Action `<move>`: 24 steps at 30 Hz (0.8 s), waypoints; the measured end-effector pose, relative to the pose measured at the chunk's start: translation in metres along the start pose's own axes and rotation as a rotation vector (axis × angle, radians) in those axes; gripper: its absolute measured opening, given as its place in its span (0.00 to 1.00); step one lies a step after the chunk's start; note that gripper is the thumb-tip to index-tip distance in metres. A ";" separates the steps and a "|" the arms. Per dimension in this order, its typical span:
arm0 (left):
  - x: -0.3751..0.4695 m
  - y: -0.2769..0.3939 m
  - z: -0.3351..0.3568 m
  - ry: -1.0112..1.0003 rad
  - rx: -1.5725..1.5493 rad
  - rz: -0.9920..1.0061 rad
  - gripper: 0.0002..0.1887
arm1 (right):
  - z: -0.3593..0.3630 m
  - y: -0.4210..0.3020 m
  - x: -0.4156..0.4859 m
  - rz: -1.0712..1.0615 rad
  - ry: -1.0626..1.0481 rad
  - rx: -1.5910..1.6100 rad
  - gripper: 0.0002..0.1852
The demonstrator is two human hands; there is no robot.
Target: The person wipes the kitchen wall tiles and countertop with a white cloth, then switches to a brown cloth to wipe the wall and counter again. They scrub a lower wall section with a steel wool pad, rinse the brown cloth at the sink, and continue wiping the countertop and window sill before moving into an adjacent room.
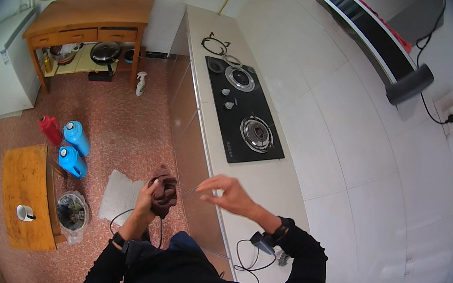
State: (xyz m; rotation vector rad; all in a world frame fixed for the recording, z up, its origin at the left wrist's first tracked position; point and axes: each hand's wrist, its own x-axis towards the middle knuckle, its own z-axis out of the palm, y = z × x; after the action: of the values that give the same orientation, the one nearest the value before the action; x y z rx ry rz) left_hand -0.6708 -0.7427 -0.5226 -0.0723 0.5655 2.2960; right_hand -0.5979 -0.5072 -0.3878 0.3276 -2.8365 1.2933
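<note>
My left hand grips a crumpled dark brown cloth above the floor, in front of the counter's cabinet doors. To the right of it, over the counter's front edge, is my right hand, its fingers bent with a gap between thumb and forefinger. A thin dark line shows near those fingertips; whether they pinch something is not clear. The black glass gas hob is set in the pale counter, beyond my right hand. A black pan support and a metal ring lie at the hob's far end.
Blue thermos flasks and a red one stand on the floor at left. Nearer are a wooden stool with a white mug, a lined waste bin and a grey mat. A spray bottle stands by the wooden desk.
</note>
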 end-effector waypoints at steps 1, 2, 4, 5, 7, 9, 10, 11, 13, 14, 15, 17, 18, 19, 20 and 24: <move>-0.003 0.006 -0.006 0.024 0.066 -0.015 0.16 | -0.013 0.018 0.007 -0.005 0.035 -0.084 0.08; -0.006 0.013 -0.012 0.075 0.114 -0.026 0.17 | -0.028 0.041 0.016 0.022 0.114 -0.224 0.08; -0.008 0.020 -0.021 0.139 0.161 -0.054 0.17 | -0.067 0.097 0.028 0.122 0.229 -0.521 0.06; -0.009 0.021 -0.024 0.191 0.190 -0.034 0.17 | -0.094 0.126 0.030 0.174 0.264 -0.662 0.06; -0.007 0.022 -0.028 0.259 0.214 -0.040 0.17 | -0.158 0.183 0.036 0.239 0.198 -1.175 0.06; -0.001 0.023 -0.032 0.327 0.276 0.024 0.17 | -0.229 0.226 0.029 0.410 0.236 -1.317 0.07; 0.004 0.024 -0.034 0.325 0.289 0.059 0.17 | -0.262 0.242 0.023 0.358 0.378 -1.276 0.07; 0.010 0.025 -0.036 0.271 0.282 0.116 0.16 | -0.296 0.254 0.020 0.309 0.442 -1.318 0.09; 0.024 0.029 -0.043 0.401 0.274 0.036 0.17 | -0.354 0.270 0.018 0.671 0.275 -1.587 0.21; 0.034 0.028 -0.046 0.445 0.374 0.130 0.18 | -0.381 0.274 0.022 0.796 0.273 -1.625 0.25; 0.043 0.029 -0.049 0.455 0.321 0.143 0.18 | -0.406 0.275 0.025 0.843 0.282 -1.716 0.28; 0.063 0.029 -0.052 0.496 0.261 0.148 0.18 | -0.449 0.271 0.029 0.928 0.348 -1.822 0.33; 0.074 0.030 -0.053 0.522 0.287 0.124 0.19 | -0.468 0.270 0.031 0.970 0.374 -1.846 0.35; 0.085 0.030 -0.053 0.551 0.293 0.118 0.19 | -0.482 0.268 0.033 1.011 0.402 -1.873 0.36; 0.095 0.029 -0.051 0.583 0.300 0.112 0.19 | -0.494 0.268 0.032 1.062 0.411 -1.868 0.37; 0.130 0.028 -0.030 0.621 0.345 0.085 0.19 | -0.496 0.285 0.015 1.160 0.376 -1.939 0.41</move>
State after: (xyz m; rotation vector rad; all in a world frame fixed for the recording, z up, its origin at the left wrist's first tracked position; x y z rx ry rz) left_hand -0.7866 -0.6855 -0.5675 -0.6158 1.2903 2.2039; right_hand -0.7074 0.0426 -0.2719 -1.3552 -2.2833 -1.5753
